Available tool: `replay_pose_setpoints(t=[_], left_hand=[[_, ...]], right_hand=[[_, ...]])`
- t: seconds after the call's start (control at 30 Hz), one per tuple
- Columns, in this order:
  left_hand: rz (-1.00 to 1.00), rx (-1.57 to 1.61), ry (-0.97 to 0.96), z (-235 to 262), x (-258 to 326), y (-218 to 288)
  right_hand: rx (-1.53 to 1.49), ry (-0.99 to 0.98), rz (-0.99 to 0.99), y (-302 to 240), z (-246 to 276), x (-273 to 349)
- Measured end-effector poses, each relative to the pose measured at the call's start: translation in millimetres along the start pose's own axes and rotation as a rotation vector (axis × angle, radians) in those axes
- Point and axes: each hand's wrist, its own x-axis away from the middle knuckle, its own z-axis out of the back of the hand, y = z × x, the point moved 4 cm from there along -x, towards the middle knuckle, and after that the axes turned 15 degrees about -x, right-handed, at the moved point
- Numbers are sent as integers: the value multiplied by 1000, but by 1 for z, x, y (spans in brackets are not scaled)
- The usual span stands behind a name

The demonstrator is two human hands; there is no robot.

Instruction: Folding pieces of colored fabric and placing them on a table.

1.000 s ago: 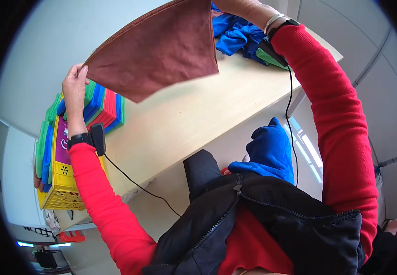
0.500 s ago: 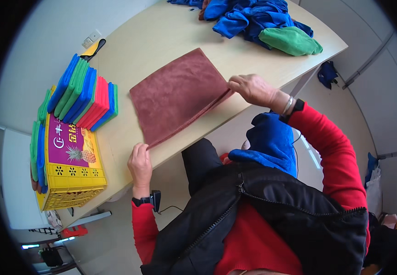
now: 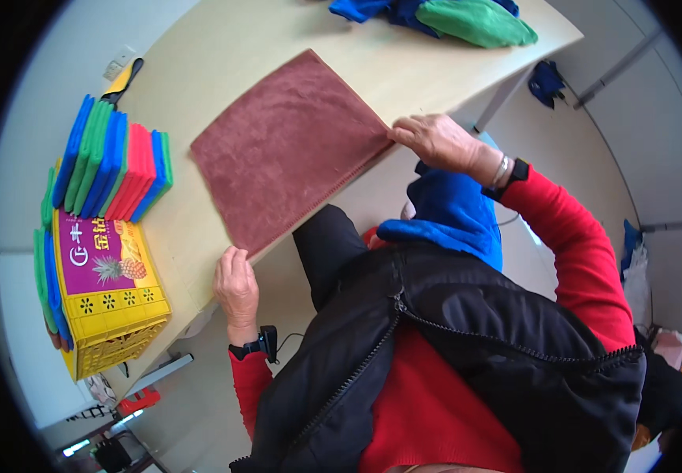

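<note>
A reddish-brown towel (image 3: 286,150) lies spread on the table, its stitched near edge running along the table's front edge. My left hand (image 3: 236,288) is closed on its near left corner, thumb and fingers pinched together. At the near right corner, my right hand (image 3: 439,143) pinches the fabric as well. Between the two hands the near edge is stretched fairly straight. Over my lap hangs a blue cloth (image 3: 451,217), which neither hand touches.
Left on the pale table (image 3: 179,71), a yellow plastic crate (image 3: 120,315) carries a row of folded blue, green and red towels (image 3: 112,162). At the far side lie a loose green cloth (image 3: 479,22) and crumpled blue cloths (image 3: 400,12). A yellow-and-black item (image 3: 122,83) rests near the wall.
The towel's near edge, folded up and shadowed before, now lies flatter and straighter along the table edge. Both hands keep hold of its corners. The whole view has shifted slightly.
</note>
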Motion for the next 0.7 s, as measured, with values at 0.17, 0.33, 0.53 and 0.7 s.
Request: replay_pose_setpoints(t=[0.17,0.33,0.53,0.7], left_hand=[[-14,23,-10,-1,-1,3],[-19,27,-23,-1,-1,3],[1,54,2,-11,-18,-4],[125,84,82,-1,-94,-81]], right_hand=[[20,45,15,9,-9,4],[0,56,37,11,-15,8],[-20,82,-18,21,-9,-5],[87,167,-17,47,44,-92]])
